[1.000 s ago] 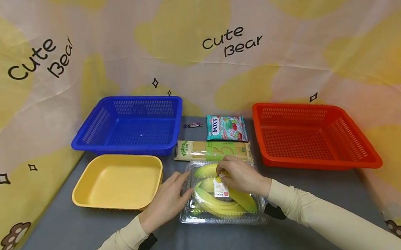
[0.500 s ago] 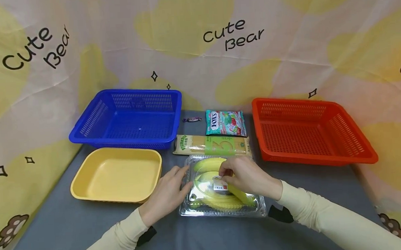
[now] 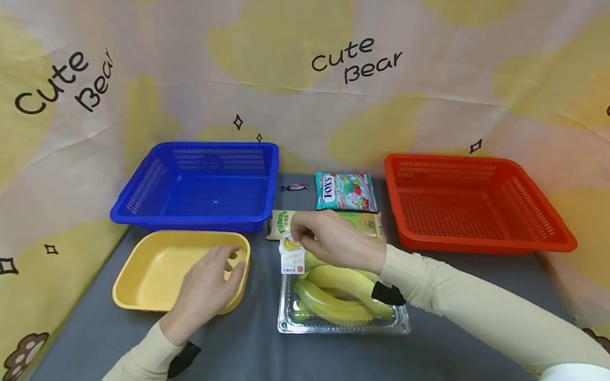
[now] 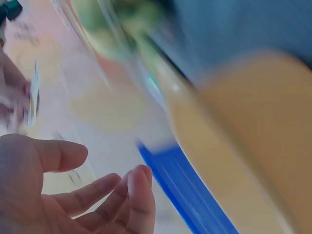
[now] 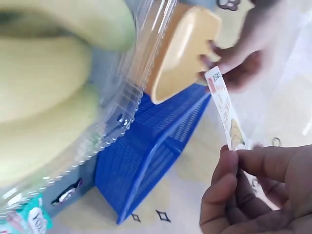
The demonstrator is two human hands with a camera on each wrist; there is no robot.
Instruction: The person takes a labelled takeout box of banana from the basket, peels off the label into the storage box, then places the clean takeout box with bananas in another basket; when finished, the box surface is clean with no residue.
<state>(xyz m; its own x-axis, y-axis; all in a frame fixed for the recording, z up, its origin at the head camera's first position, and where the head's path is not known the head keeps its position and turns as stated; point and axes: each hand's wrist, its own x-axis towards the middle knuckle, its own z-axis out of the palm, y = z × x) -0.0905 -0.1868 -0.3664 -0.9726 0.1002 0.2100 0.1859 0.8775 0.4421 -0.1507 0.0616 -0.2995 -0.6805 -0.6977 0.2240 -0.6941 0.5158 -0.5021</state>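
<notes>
My right hand [image 3: 332, 237] pinches a white label [image 3: 292, 256] with a banana picture between thumb and fingers. It holds the label over the back left corner of a clear plastic box [image 3: 344, 328]. Several yellow bananas [image 3: 330, 306] lie in that box. In the right wrist view the label [image 5: 222, 105] stands edge-up from the fingertips, with the other hand behind it. My left hand [image 3: 207, 283] is over the right side of a yellow basin [image 3: 157, 271], holding nothing. Its fingers are loosely bent and apart from the thumb in the left wrist view.
Behind the yellow basin stands a blue basket [image 3: 208, 195]; a red basket [image 3: 469, 206] stands at the right. A noodle packet [image 3: 278, 223], a FOX'S candy bag [image 3: 346, 191] and a small wrapped candy [image 3: 294, 187] lie behind the banana box.
The label has come off the box's top and moved left and up with my right hand. My left hand has left the box's side and moved left over the yellow basin.
</notes>
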